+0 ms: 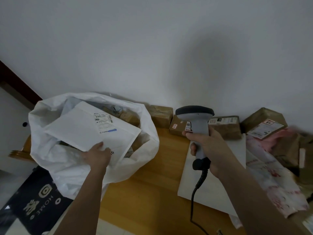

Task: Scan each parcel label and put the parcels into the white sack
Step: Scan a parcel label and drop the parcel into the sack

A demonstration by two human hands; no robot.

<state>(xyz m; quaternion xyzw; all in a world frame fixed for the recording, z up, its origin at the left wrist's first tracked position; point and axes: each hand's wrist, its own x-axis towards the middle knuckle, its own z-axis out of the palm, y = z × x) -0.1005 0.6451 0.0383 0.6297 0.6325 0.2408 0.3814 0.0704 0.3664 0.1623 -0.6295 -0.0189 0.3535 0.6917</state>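
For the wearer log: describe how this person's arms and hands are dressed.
Both forearms are bare, with no sleeve in view. The left hand and right hand wear no gloves; no rings, watch or wristband show. Nothing is marked on either arm.

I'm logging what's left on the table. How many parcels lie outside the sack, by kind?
Brown cardboard boxes along the wall: 4
Flat white parcel: 1
Pink-printed bag: 1
Total: 6, though the blurred right-edge pile may hide more.
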